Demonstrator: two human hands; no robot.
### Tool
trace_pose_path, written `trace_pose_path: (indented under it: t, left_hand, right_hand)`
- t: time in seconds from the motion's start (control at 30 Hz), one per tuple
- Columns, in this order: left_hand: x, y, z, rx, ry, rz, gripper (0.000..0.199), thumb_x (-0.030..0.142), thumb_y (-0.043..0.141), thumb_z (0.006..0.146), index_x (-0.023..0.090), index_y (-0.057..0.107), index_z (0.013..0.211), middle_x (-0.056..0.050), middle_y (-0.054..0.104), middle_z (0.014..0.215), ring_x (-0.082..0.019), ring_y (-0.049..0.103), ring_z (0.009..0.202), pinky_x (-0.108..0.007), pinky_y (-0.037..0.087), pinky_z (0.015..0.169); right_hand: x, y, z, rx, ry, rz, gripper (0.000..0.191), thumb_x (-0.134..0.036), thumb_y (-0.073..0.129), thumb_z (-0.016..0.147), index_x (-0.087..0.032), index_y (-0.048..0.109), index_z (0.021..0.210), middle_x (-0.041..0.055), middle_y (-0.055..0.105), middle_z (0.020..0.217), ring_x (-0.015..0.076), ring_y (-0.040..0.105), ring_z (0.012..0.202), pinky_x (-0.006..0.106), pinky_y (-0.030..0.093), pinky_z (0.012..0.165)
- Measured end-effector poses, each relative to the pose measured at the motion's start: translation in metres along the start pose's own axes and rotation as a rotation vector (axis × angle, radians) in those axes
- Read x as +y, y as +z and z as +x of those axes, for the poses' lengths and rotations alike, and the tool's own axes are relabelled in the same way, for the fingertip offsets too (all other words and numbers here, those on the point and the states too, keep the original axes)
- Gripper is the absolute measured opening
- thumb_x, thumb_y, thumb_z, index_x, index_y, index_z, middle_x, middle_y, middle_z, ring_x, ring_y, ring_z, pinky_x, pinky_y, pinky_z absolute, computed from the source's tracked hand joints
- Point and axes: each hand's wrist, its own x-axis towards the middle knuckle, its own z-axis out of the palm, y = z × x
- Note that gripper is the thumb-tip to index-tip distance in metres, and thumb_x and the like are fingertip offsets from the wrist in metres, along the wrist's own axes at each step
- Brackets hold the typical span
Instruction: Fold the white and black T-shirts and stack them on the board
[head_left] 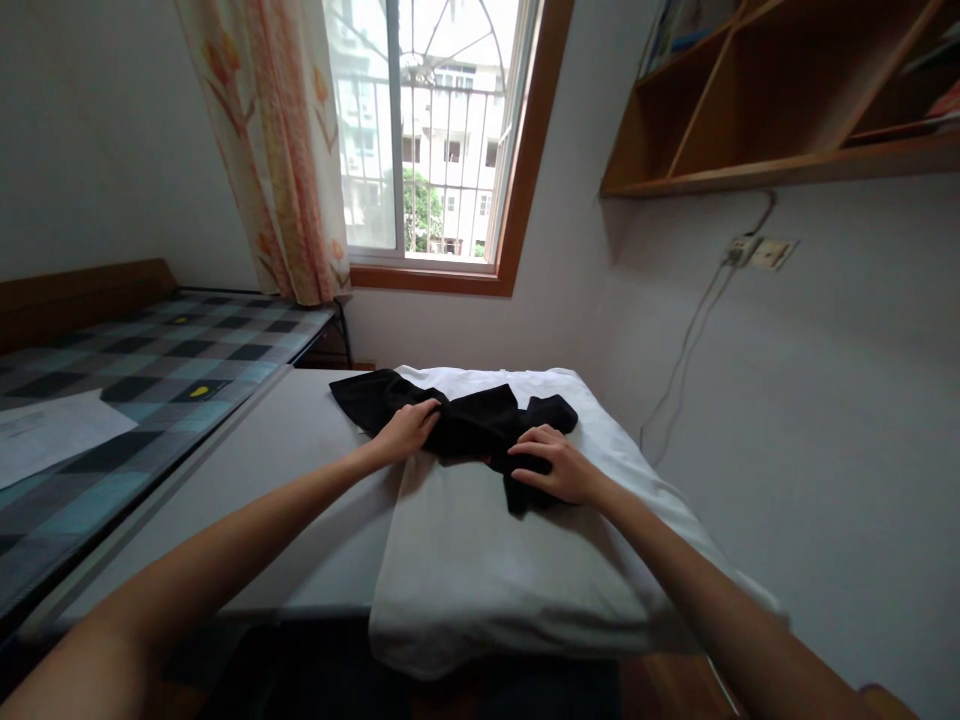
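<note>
The black cloth (472, 422) lies bunched across the white cover (480, 570), its left end reaching over the desk (315, 415). The left hand (407, 432) curves over it, the right hand (559, 468) rests with fingers parted; neither's grip can be told. A sideways drag could ruck the loose cover; uneven pressing could crease the cloth.

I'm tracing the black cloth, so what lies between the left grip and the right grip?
In the head view, bunched black cloth spans the stretch from the left grip to the right grip.
</note>
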Motion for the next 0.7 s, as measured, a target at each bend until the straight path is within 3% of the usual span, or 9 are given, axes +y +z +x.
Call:
trace_pose_path:
  t: [0.07, 0.17, 0.4, 0.47, 0.6, 0.7]
  left_hand:
    - [0.002, -0.009, 0.011, 0.072, -0.095, -0.031, 0.028, 0.027, 0.041, 0.094, 0.016, 0.064, 0.106, -0.010, 0.070, 0.099, -0.024, 0.066, 0.091, -0.032, 0.049, 0.081]
    - [-0.003, -0.024, 0.023, 0.136, -0.124, -0.083, 0.026, 0.025, 0.042, 0.092, 0.015, 0.064, 0.101, -0.010, 0.070, 0.100, -0.023, 0.065, 0.094, -0.034, 0.047, 0.086]
    - [-0.024, -0.064, 0.019, 0.192, -0.063, -0.078, 0.031, 0.033, 0.042, 0.089, 0.015, 0.066, 0.100, -0.009, 0.071, 0.098, -0.024, 0.064, 0.093, -0.034, 0.047, 0.087]
    - [-0.030, -0.074, 0.015, 0.213, -0.090, -0.049, 0.033, 0.034, 0.043, 0.088, 0.015, 0.067, 0.100, -0.009, 0.071, 0.099, -0.024, 0.064, 0.093, -0.034, 0.047, 0.087]
    - [-0.044, -0.087, 0.011, 0.276, -0.143, -0.039, 0.038, 0.038, 0.044, 0.087, 0.013, 0.067, 0.102, -0.011, 0.071, 0.099, -0.025, 0.065, 0.094, -0.034, 0.047, 0.087]
    - [-0.051, -0.089, 0.006, 0.251, -0.119, -0.054, 0.041, 0.043, 0.044, 0.086, 0.013, 0.067, 0.099, -0.011, 0.071, 0.096, -0.025, 0.065, 0.091, -0.034, 0.047, 0.085]
  right_hand:
    - [-0.011, 0.003, 0.003, -0.064, -0.030, -0.079, 0.032, -0.044, 0.066, 0.083, -0.026, 0.070, 0.108, 0.0079, 0.061, 0.110, 0.0245, 0.053, 0.103, 0.042, 0.041, 0.093]
    - [-0.012, 0.007, 0.003, -0.090, 0.088, -0.226, 0.030, -0.046, 0.064, 0.084, -0.024, 0.073, 0.102, 0.0100, 0.060, 0.114, 0.0260, 0.055, 0.100, 0.042, 0.041, 0.088]
    - [0.009, -0.010, -0.001, -0.238, 0.364, -0.224, 0.048, -0.054, 0.041, 0.094, -0.021, 0.070, 0.073, 0.0064, 0.068, 0.083, 0.0181, 0.062, 0.072, 0.030, 0.040, 0.067]
    - [0.014, -0.024, -0.001, -0.196, 0.442, -0.241, 0.051, -0.056, 0.039, 0.093, -0.021, 0.066, 0.066, 0.0053, 0.067, 0.073, 0.0175, 0.060, 0.066, 0.028, 0.036, 0.061]
    - [0.030, -0.059, -0.003, 0.046, 0.600, -0.392, 0.054, -0.058, 0.037, 0.091, -0.020, 0.064, 0.063, 0.0066, 0.066, 0.066, 0.0184, 0.058, 0.063, 0.028, 0.033, 0.056]
    - [0.043, -0.077, -0.007, 0.008, 0.718, -0.516, 0.046, -0.053, 0.045, 0.087, -0.020, 0.066, 0.063, 0.0076, 0.067, 0.068, 0.0191, 0.058, 0.063, 0.028, 0.035, 0.056]
